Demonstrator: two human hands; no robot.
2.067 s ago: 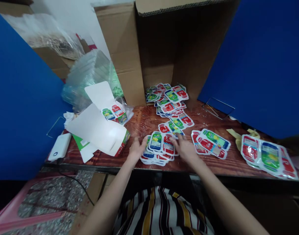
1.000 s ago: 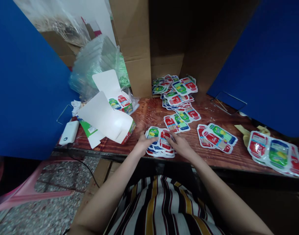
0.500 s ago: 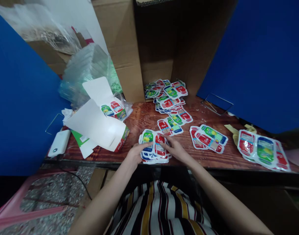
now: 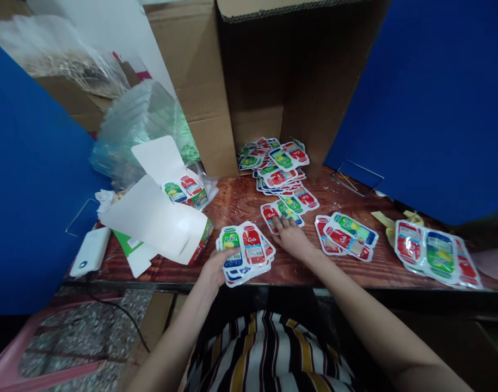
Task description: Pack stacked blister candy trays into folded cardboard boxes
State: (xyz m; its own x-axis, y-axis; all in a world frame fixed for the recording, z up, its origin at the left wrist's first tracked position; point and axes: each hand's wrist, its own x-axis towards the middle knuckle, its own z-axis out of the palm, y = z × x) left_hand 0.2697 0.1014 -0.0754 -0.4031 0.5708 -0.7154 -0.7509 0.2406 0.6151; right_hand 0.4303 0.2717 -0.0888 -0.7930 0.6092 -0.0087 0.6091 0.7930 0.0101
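My left hand (image 4: 214, 269) grips the left edge of a stack of twin packets (image 4: 247, 256) at the table's front edge, thumb on top. The flat packets have white borders and bottle-shaped Sprite and Cola prints. My right hand (image 4: 293, 238) reaches to another twin packet (image 4: 282, 212), its fingers stretched out over the red Cola half. Beyond it, more packets (image 4: 280, 175) trail in an overlapping pile to the mouth of the cardboard box (image 4: 210, 98). To the right of my right hand lie a few overlapping packets (image 4: 350, 236).
An opened white-lined printed carton (image 4: 159, 218) lies at the left, near a white device (image 4: 91, 252) with a cable. Further packets (image 4: 440, 253) lie at the far right. Blue panels (image 4: 428, 109) with wire handles flank the table. A pink chair (image 4: 18, 356) stands below left.
The stack has shifted a little left in the frame with my left hand. My right hand has left the stack and moved forward to the single packet beyond it.
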